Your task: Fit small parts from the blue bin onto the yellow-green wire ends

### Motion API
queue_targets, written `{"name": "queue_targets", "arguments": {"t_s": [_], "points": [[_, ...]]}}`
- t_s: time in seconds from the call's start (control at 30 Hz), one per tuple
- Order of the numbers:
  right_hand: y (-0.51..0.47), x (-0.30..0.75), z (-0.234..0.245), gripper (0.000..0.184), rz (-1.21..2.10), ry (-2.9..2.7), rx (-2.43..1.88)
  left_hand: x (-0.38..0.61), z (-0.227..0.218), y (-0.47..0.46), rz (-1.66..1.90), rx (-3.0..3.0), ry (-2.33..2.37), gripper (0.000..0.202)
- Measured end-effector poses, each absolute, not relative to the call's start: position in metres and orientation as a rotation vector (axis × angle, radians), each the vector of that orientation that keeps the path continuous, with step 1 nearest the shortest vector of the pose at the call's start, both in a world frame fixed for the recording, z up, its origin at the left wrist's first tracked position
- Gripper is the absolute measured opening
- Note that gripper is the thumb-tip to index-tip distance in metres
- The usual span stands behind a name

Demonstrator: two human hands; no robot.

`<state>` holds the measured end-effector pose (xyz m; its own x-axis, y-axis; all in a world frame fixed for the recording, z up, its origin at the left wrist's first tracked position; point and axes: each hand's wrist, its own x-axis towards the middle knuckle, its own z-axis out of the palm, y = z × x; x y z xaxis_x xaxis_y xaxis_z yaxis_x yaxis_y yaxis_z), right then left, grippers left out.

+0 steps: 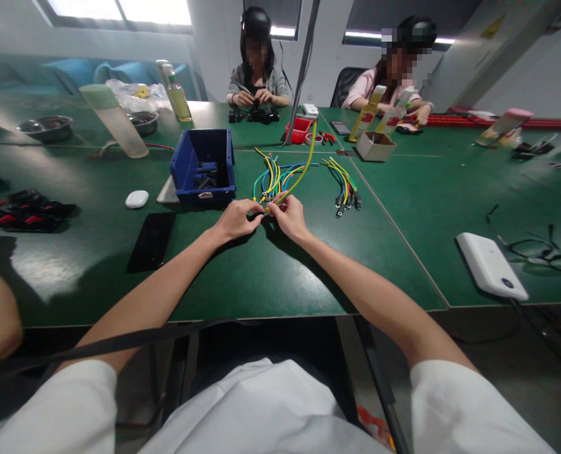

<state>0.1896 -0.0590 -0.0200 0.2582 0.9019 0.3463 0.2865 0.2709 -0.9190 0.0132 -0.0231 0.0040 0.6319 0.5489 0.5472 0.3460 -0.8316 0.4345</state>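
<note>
A yellow-green wire (307, 161) is pinched near its lower end by my right hand (289, 217), and its long free part arcs up and away over the table. My left hand (237, 219) is closed, thumb and fingertips together, right at that lower end; what sits between those fingertips is too small to make out. Just beyond both hands lies a loose bunch of yellow, blue and green wires (273, 176). To the right of it is a second bundle of wires (342, 180), with black-sleeved metal lugs pointing toward me. A blue bin (202, 195) holding small black parts stands behind my left hand.
A black phone (151, 243) and white earbud case (137, 199) lie left of my arm. At right are a white power bank (491, 265) and glasses (545, 252). A red bin (300, 130), a cardboard box (375, 147) and bottles stand farther back. Two people work across the table.
</note>
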Motion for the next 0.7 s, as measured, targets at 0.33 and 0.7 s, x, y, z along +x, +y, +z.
{"name": "queue_targets", "arguments": {"t_s": [0.33,0.7], "points": [[-0.0589,0.1889,-0.0169,0.024,0.757,-1.218,-1.167,0.0126,0.002,-0.0211,1.044,2.589,0.72,0.012],[-0.0569,0.1904,-0.017,0.026,0.748,-1.276,-1.212,0.0124,-0.0017,-0.0185,1.116,2.619,0.713,0.011]]}}
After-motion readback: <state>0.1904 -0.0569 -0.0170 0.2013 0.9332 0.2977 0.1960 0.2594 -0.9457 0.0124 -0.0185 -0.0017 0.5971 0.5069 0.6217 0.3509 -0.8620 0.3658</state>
